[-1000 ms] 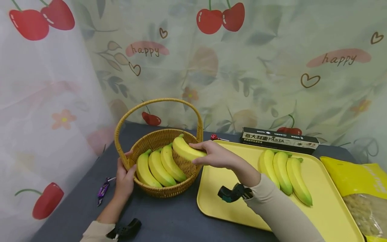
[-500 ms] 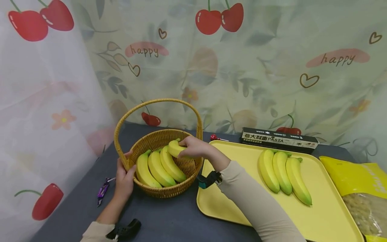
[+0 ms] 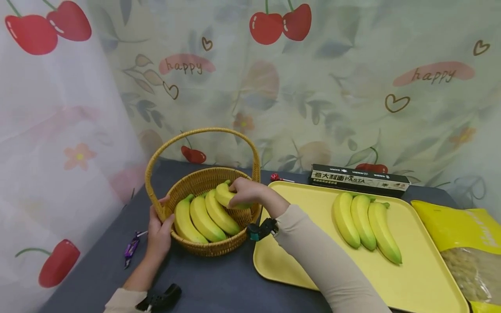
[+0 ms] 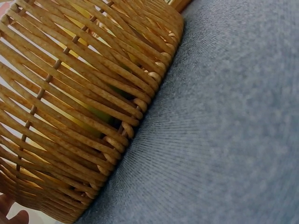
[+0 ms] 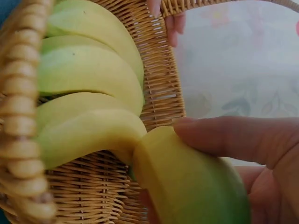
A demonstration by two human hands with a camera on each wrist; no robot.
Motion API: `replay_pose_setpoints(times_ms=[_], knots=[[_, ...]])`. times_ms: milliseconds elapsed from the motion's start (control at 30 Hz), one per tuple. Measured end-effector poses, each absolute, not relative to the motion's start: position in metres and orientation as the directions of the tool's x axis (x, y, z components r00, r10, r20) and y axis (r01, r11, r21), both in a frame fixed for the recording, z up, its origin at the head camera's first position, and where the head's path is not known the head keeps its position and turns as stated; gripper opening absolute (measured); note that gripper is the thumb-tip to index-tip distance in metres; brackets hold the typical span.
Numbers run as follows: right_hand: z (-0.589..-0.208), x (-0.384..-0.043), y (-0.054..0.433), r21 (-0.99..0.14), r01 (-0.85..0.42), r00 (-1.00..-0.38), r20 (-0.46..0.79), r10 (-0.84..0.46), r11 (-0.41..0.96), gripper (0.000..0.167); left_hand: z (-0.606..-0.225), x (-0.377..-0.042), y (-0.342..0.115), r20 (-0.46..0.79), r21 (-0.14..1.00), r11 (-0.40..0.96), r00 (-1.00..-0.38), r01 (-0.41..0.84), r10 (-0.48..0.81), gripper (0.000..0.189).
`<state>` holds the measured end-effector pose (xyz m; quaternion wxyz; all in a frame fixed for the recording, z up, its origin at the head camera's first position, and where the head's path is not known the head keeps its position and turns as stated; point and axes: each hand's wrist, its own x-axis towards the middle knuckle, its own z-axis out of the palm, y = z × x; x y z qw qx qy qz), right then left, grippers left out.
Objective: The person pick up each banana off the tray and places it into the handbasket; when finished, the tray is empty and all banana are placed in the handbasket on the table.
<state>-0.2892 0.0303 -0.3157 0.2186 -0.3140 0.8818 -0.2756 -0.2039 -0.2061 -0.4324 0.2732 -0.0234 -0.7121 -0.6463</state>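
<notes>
A wicker basket [image 3: 211, 248] with a tall arched handle stands on the dark table, and three bananas [image 3: 203, 219] lie side by side in it. My left hand [image 3: 159, 230] grips the basket's left side at the foot of the handle. Inside the basket's right part, my right hand [image 3: 247, 192] holds another banana [image 5: 187, 182] between thumb and fingers. This banana's upper end touches the nearest lying one in the right wrist view. The left wrist view shows mostly the basket's woven wall [image 4: 79, 93], with a few fingertips [image 4: 18, 218] at the lower left.
On the right a yellow tray [image 3: 289, 269] bears three more bananas [image 3: 365, 221]. Behind it lies a black pasta box [image 3: 358, 180]. A yellow bag [image 3: 462, 226] sits at the far right. A purple-wrapped candy [image 3: 131, 250] lies left of the basket, a red lollipop [image 3: 275, 177] behind it.
My right hand has moved left and down into the basket with its banana, which now sits beside the other three. My left hand stays on the basket.
</notes>
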Motion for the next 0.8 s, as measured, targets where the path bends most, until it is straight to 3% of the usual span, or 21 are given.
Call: replay_pose_setpoints(times_ms=[333, 800], knots=[[-0.310, -0.296, 0.019, -0.512, -0.381, -0.734, -0.340, -0.588, 0.770, 0.044, -0.430, -0.203, -0.206, 0.388, 0.921, 0.163, -0.865, 0.354, -0.319, 0.043], [-0.318, -0.300, 0.016, -0.551, -0.345, -0.728, -0.354, -0.587, 0.760, 0.045, -0.433, -0.203, -0.206, 0.437, 0.899, 0.147, -0.842, 0.412, -0.317, 0.041]])
